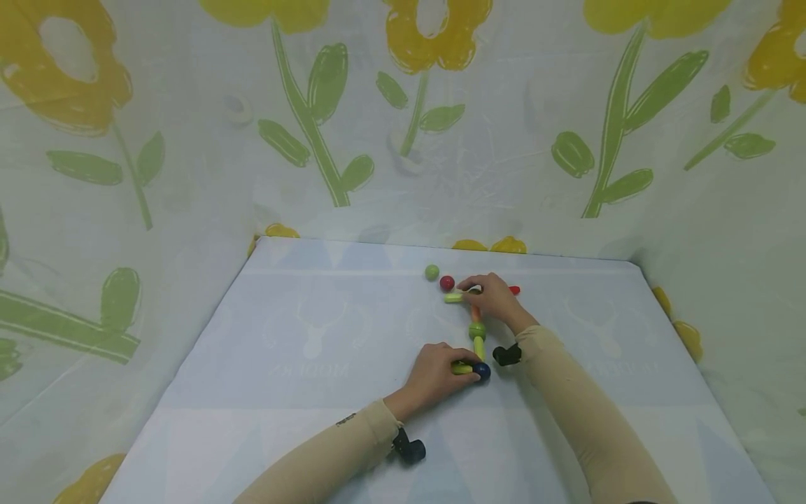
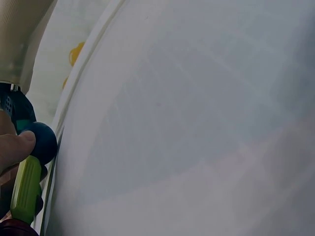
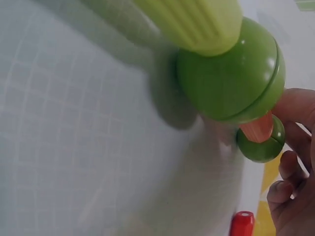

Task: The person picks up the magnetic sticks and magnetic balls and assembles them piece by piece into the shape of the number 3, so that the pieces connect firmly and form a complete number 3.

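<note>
A chain of toy balls and ribbed rods lies on the table. My left hand (image 1: 434,371) pinches a blue ball (image 1: 481,372) at its near end, thumb on the ball in the left wrist view. A yellow-green rod (image 1: 462,368) shows between those fingers. Another yellow-green rod (image 1: 479,347) runs from the blue ball to a green ball (image 3: 231,73), and an orange rod (image 3: 258,129) links that to a far green ball (image 3: 262,146). My right hand (image 1: 496,299) holds this far ball, largely hidden in the head view. A yellow-green rod (image 1: 453,298) extends left beside its fingertips.
A loose red ball (image 1: 447,283) and a green ball (image 1: 431,271) sit beyond the right hand's fingertips. Right of that hand, a red rod (image 1: 514,290) lies partly hidden. Flower-printed curtains (image 1: 504,140) enclose the table (image 1: 252,350) at the back and sides.
</note>
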Motion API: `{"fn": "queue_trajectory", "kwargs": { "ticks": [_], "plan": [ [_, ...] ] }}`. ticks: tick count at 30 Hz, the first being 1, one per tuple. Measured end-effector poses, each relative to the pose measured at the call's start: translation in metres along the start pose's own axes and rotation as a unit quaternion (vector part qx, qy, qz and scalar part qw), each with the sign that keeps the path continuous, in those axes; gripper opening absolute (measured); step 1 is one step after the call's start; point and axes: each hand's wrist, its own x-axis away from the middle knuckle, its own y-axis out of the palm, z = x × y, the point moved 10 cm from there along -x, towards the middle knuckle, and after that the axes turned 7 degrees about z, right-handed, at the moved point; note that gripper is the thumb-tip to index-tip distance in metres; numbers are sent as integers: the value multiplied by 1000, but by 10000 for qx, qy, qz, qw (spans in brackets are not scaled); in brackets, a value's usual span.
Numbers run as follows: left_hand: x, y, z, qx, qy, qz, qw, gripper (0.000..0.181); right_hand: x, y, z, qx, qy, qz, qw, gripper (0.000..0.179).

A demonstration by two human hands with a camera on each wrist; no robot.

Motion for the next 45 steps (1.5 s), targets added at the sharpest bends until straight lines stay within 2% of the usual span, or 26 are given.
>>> {"fn": "queue_trajectory", "kwargs": {
  "ticks": [11,22,28,45],
  "plan": [
    [0,0,1,-22,-62,-34,10000,23,9,-11,12,-75,-35,224,9997,30],
    [0,0,1,-32,-68,-43,10000,24,12,-9,27,-390,-35,185,9991,36],
    [1,-2,4,-71,86,27,9999,24,16,-11,30,-501,65,263,9984,36],
    [1,-2,4,-19,10,-3,10000,26,19,-13,30,-667,152,261,9973,35]
  ]
}}
